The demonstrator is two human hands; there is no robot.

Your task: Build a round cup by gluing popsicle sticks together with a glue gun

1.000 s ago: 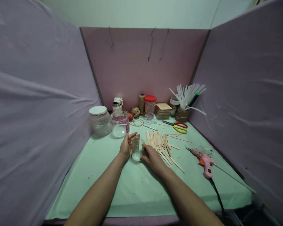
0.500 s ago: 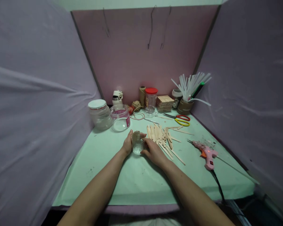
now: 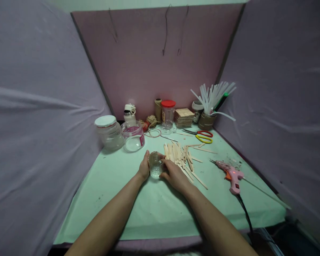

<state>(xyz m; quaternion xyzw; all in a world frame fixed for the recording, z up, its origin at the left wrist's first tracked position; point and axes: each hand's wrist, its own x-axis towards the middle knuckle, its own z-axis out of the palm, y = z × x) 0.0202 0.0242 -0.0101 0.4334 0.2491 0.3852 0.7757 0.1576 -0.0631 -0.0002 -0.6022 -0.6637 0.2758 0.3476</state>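
A small clear glass jar point(image 3: 156, 169) is held between my two hands over the middle of the table, tilted so that one end faces me. Around its left side wraps my left hand point(image 3: 144, 166), the fingers partly hidden behind it. My right hand point(image 3: 173, 173) grips the right side with thumb and fingertips. Strips of pale wood seem to line part of the jar's far side, though they are too small to make out well. Just right of the jar lies a loose pile of wooden craft sticks point(image 3: 177, 153).
A pink hot glue gun point(image 3: 233, 176) with a lit red light lies at right, its cord running off the front edge. Scissors point(image 3: 204, 136), a lidded jar point(image 3: 109, 133), an open plastic tub point(image 3: 133, 137), twine point(image 3: 151, 121) and a holder of glue sticks point(image 3: 206, 121) stand farther back.
The camera view has shifted slightly, so everything sits a little lower and to the left. Both hands keep their hold on the glass jar, with hardly any other movement.
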